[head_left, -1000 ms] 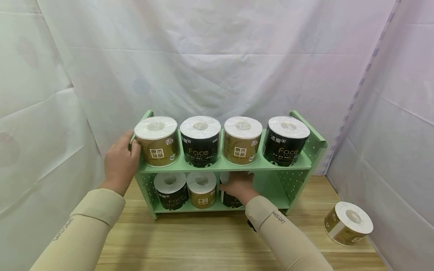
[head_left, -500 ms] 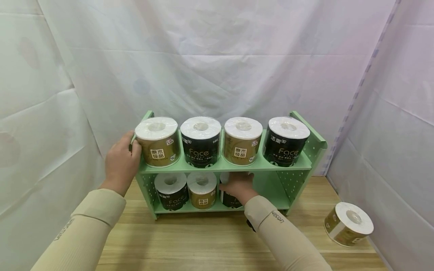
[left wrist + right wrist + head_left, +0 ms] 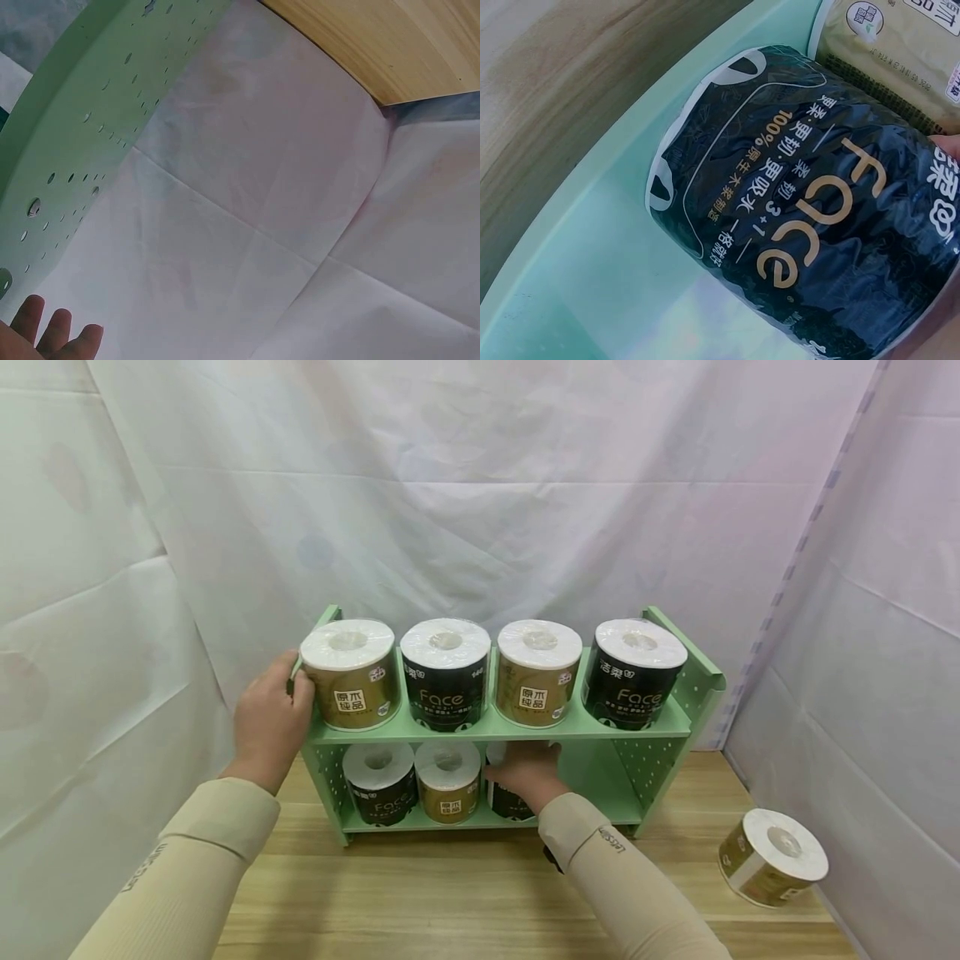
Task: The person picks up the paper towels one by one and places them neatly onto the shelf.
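Observation:
A two-tier light green shelf rack [image 3: 495, 737] stands on the table. My left hand [image 3: 266, 722] is at its left side panel, thumb at the front and fingers on the outer side; in the left wrist view the fingers [image 3: 54, 334] lie beside the perforated panel [image 3: 112, 112]. My right hand [image 3: 531, 772] reaches under the upper tier and grips a black-wrapped toilet paper roll [image 3: 504, 802] near its top. That roll [image 3: 795, 202] is upright on the lower tier, right of a gold-wrapped roll [image 3: 448, 785].
Gold and black rolls alternate along the upper tier, from a gold roll [image 3: 352, 689] to a black roll [image 3: 633, 681]. Another black roll [image 3: 381, 789] is at the lower left. A gold roll [image 3: 772, 857] stands on the table [image 3: 405, 902] at right. White curtains [image 3: 480, 527] surround the table.

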Demonstrator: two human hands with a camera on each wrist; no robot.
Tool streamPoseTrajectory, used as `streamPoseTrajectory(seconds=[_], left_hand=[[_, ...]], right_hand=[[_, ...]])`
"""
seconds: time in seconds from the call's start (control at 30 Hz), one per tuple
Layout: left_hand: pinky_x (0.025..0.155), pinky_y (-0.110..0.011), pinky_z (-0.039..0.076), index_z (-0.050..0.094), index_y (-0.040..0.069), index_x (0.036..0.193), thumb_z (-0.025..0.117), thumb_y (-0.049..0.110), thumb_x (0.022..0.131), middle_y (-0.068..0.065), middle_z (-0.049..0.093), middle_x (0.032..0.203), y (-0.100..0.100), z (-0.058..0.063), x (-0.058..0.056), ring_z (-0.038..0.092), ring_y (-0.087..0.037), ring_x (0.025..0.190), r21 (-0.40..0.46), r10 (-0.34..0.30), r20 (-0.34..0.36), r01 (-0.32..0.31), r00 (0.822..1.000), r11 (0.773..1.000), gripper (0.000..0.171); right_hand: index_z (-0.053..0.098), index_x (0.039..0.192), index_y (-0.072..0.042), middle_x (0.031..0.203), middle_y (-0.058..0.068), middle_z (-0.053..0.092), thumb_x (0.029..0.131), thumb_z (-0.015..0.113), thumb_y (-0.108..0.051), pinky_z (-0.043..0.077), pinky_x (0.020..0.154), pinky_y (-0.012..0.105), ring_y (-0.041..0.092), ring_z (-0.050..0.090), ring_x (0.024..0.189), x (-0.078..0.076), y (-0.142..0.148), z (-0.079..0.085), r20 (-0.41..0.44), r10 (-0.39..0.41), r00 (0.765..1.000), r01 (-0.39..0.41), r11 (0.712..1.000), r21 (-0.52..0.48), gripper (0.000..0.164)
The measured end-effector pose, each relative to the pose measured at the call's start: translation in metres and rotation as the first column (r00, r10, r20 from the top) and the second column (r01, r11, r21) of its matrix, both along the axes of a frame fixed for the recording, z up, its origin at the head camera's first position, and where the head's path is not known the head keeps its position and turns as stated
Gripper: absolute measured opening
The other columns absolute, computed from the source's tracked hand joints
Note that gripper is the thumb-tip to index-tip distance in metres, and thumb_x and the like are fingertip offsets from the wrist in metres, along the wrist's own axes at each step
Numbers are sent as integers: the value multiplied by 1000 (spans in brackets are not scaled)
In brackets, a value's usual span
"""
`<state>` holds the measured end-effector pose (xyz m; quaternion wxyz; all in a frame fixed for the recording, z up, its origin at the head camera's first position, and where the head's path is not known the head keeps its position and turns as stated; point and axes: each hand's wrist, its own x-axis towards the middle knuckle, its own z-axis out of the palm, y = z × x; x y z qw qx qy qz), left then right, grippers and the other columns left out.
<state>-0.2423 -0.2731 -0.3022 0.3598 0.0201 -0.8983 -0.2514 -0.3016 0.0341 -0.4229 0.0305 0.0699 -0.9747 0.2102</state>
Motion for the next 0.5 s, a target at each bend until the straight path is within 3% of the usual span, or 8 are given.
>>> streamPoseTrajectory(seconds=[0.5], left_hand=[[88,-61,43,56,1,131,38,21,99,-25,60,125,2,2,3,57,-50,100,-4,4,26,-4,1000,1000,41]], right_hand=[[48,137,-14,139,16,50,69,78,-46,26,99,75,47,41,130,0,-2,0,-10,-4,1000,4,1000,4,81]])
